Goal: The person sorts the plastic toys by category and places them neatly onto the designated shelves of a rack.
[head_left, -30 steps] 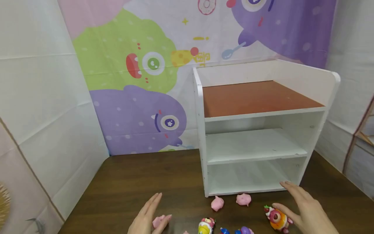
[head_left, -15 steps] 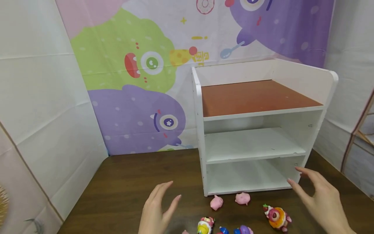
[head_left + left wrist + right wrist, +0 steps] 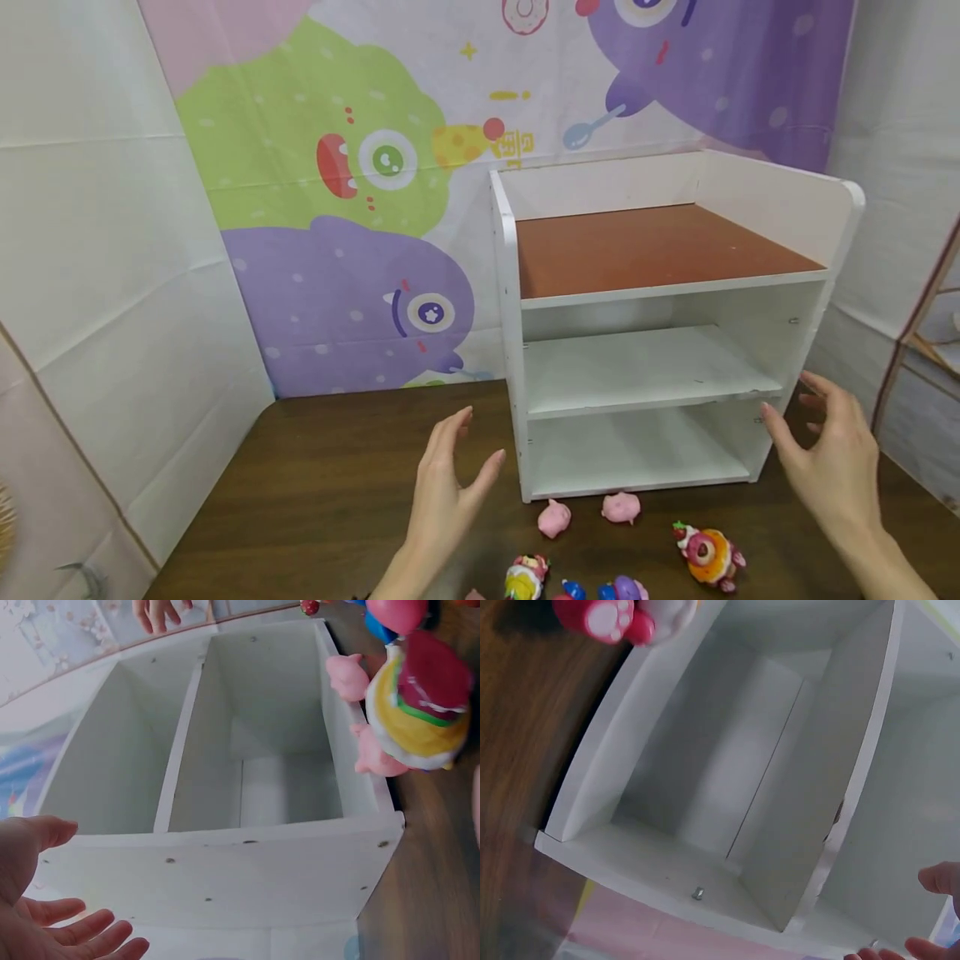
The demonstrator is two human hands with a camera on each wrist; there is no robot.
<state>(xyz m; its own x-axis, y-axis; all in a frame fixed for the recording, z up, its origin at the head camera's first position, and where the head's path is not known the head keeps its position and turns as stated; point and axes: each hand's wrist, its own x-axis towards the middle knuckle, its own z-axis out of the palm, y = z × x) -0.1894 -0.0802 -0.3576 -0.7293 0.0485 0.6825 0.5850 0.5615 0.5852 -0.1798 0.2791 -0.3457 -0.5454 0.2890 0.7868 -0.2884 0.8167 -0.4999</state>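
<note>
Left hand (image 3: 442,500) and right hand (image 3: 836,467) are raised with thumbs apart from fingers, one at each side of a white shelf unit (image 3: 645,375). It stands on the right part of a dark wooden table (image 3: 315,475). There is a gap between the left thumb and the unit's left side; whether the right hand touches the right side, I cannot tell.

Small figures lie in front of the unit, on its near side. Closest are two pink pigs (image 3: 621,507), just before the base. A bear figure in an orange ring (image 3: 708,557) lies farther right, a yellow-and-white figure (image 3: 527,577) farther left, and a purple figure (image 3: 624,588) is cut off at the near edge of the view. Behind the unit hangs a printed cloth (image 3: 337,250); a pale drape (image 3: 127,208) closes the left side.

Only the head view shows the brown top board (image 3: 660,250). The left wrist view adds dark spots (image 3: 208,899) on the unit's outer left wall. Seen from the right wrist, a metal pin (image 3: 697,893) sits inside the lower compartment, and the middle shelf's front edge is chipped.
</note>
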